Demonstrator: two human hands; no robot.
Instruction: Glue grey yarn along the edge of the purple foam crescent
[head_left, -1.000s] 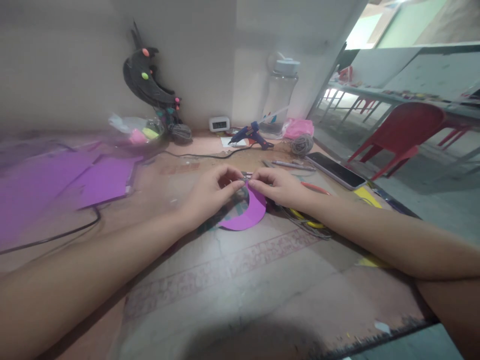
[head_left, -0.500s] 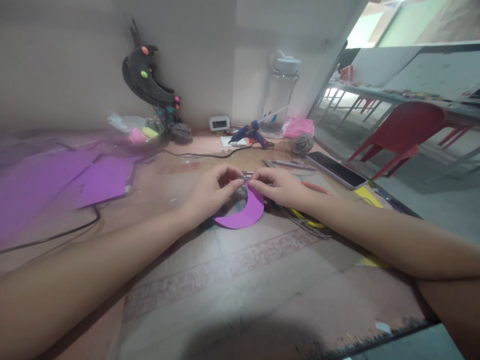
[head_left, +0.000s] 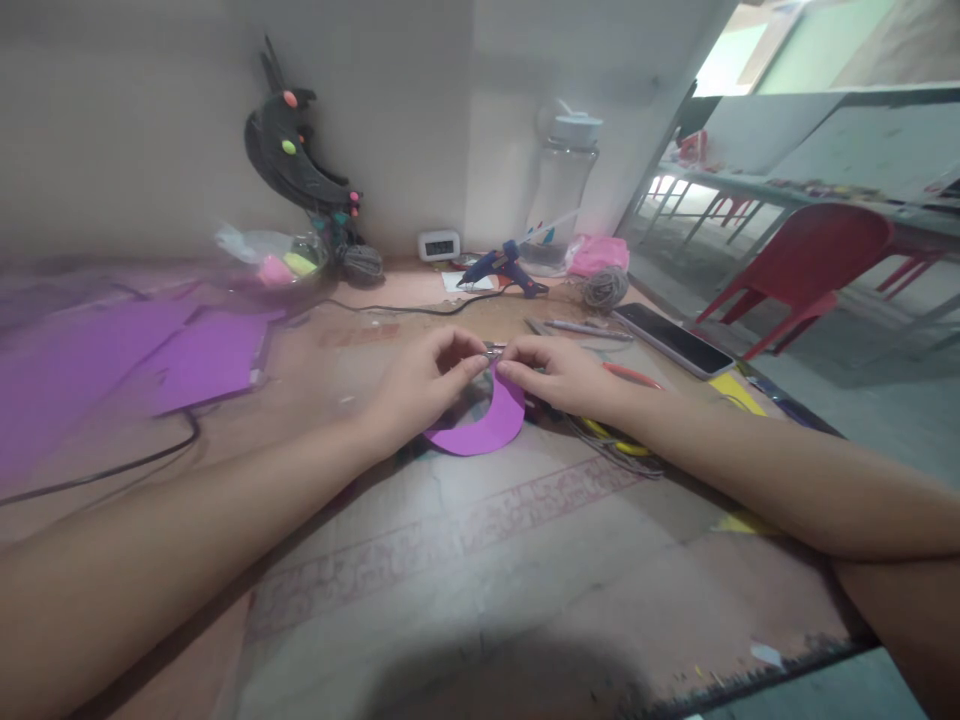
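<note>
Purple crescent (head_left: 484,437), seemingly thin card: its upper tip is pinched between the right hand's (head_left: 561,376) thumb and forefinger. The left hand (head_left: 429,378) curls thumb and finger just beside that tip; whether they grip anything, I cannot tell. Light pressure would likely suit, since such a narrow end could crease. The curve sweeps toward the wearer over the tabletop (head_left: 517,570); resting both wrists there should steady fine fingerwork. Farther out, the blue glue gun (head_left: 496,264) deserves care, as its nozzle may be hot.
</note>
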